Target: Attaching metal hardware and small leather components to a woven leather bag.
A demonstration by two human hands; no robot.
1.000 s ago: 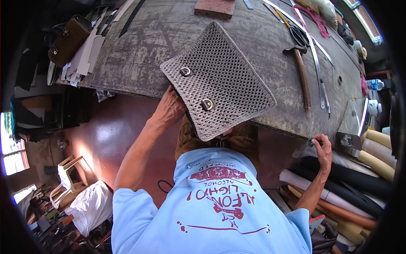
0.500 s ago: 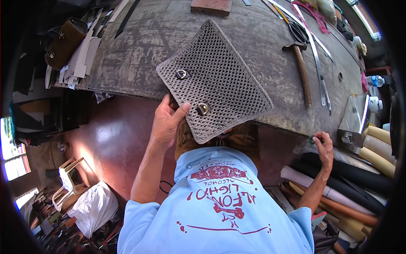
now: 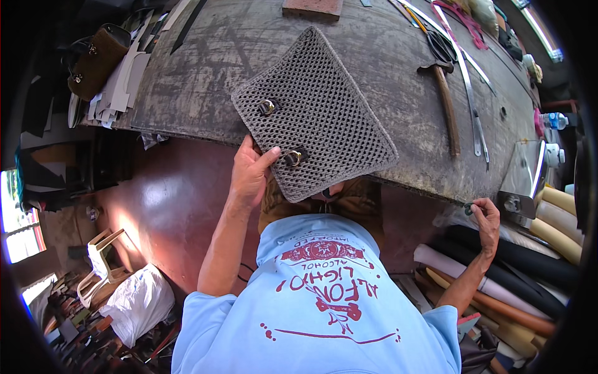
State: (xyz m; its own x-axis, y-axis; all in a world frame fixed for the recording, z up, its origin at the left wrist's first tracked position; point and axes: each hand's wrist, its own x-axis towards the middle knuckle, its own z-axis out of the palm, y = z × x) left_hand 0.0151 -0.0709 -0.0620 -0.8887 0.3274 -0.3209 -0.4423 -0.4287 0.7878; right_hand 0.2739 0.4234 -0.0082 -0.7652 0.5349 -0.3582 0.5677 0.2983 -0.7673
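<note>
My left hand is closed on the near left edge of a grey open-weave panel, its thumb on top. Two metal rings on dark tabs, an upper ring and a lower ring, stand on the panel's left side. The panel is tilted over the table's front edge, its far corner pointing away. Off to the right, my right hand is beside the table corner, fingers bent together. At its fingertips shows a small dark green thing, too small to make out.
On the wooden table lie a hammer, scissors, a metal ruler and a reddish block. A brown bag and cut strips are at the left. Material rolls lie at lower right, a white plastic bag at lower left.
The panel has shifted slightly, its near edge rising a little away from me. My right hand has moved slightly right and down, with the small green thing at its fingertips.
</note>
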